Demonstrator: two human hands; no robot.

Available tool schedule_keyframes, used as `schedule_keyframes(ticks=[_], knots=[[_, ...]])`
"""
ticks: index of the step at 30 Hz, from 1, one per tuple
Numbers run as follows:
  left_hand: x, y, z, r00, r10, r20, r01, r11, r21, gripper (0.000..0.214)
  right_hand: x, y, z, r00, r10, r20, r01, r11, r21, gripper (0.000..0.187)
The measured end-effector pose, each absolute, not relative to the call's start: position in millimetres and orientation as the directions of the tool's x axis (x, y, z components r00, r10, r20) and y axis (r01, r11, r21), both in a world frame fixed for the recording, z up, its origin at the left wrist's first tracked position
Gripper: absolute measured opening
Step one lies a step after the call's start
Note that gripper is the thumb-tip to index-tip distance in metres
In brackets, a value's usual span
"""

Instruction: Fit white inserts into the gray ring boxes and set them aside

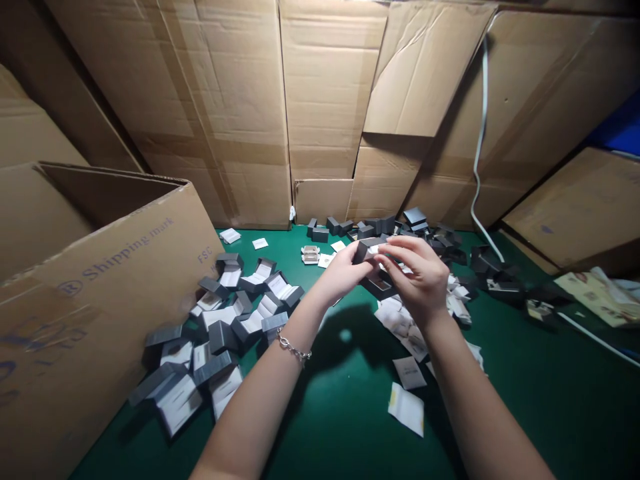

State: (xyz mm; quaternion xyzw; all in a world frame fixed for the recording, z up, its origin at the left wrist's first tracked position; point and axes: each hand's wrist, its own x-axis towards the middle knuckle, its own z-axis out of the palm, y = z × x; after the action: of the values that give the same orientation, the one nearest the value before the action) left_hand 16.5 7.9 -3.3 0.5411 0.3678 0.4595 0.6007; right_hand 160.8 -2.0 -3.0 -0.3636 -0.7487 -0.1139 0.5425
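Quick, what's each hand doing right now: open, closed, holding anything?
Left hand: closed, holding a small grey box.
Right hand: closed, fingers pinched on the same box.

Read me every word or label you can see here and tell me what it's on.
"Shipping mark", after a circled R: side of the big carton.
"FSC": same carton, near its right edge.
White leaflets: print too small to read.
Printed sheet at right: blurred.
The small grey box being held: no text seen.

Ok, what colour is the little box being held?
Dark grey; the little box shows best in the head view.
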Motion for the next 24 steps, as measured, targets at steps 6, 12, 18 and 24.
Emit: schedule_keyframes(ticks=[6,12,18,24], knots=[[15,13,-10,0.328,0.945,0.005,-0.221,0.071,0.973,0.031,171,4,-5,-0.184,0.409,0.894,0.724,0.672,-0.158,0.012],[12,14,-10,0.317,0.946,0.071,-0.175,-0.016,0.984,0.036,176,8,-5,-0.236,0.444,0.864,0.706,0.690,-0.162,0.012],[14,17,-14,0.303,0.946,0.115,-0.136,-0.077,0.988,0.044,177,12,-8,-0.245,0.491,0.836,0.676,0.704,-0.216,0.012],[16,12,-10,0.305,0.948,0.094,-0.108,-0.064,0.992,0.043,181,11,-3,-0.281,0.555,0.783,0.667,0.699,-0.257,0.011]])
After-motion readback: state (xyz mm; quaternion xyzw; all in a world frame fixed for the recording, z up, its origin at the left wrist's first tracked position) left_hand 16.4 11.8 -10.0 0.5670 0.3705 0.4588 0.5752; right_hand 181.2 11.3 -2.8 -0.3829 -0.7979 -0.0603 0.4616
